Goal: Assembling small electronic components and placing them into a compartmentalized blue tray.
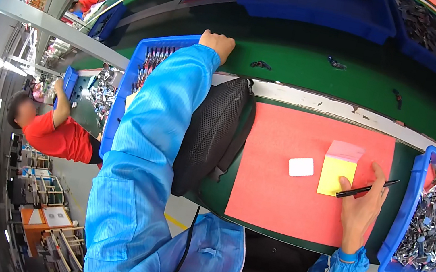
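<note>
My right hand (364, 205) holds a black pen (366, 189) slanted between its fingers. Its thumb presses on a yellow sticky note pad (333, 178), whose pink upper leaf (345, 151) stands folded up. A small white rounded card (301, 167) lies left of the pad. Both rest on a red sheet (276, 204) over the green bench. My left arm reaches far forward across a blue bin (118, 112) holding rows of small red and metal parts. At the bin's far right corner my left hand (218, 44) is closed, with its fingers curled over the rim; the fingertips are hidden.
A black mesh bag (208, 140) stands beside my left arm. At right, a blue bin (409, 228) holds many metal clips. Beyond a white rail, small dark parts (336, 63) lie on a green belt, with more blue bins (316, 8) behind. A person in red (63, 135) works at left.
</note>
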Motion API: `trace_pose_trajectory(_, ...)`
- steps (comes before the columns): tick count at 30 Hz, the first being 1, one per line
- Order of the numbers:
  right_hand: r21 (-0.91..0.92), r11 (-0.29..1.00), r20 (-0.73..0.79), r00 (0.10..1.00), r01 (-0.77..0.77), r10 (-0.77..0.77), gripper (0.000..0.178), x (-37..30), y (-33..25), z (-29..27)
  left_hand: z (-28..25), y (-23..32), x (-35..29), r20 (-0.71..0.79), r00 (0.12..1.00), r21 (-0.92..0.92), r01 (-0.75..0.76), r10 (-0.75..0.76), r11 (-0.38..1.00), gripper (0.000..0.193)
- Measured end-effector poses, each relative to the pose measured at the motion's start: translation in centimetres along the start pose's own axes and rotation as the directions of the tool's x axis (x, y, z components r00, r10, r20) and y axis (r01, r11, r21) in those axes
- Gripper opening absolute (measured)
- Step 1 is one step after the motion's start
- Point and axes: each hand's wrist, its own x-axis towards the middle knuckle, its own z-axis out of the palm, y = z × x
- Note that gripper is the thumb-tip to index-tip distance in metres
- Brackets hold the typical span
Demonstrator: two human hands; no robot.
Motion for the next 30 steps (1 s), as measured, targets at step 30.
trace_pose_trajectory(30, 0.627, -0.459, -0.179, 0.457, -0.63, -0.871, 0.025, -6.2, -14.6, -14.8, 21.9, -2.8, -46.3, 0.726, 0.668, -0.356, 0.157, -0.167, -0.921, 0.075)
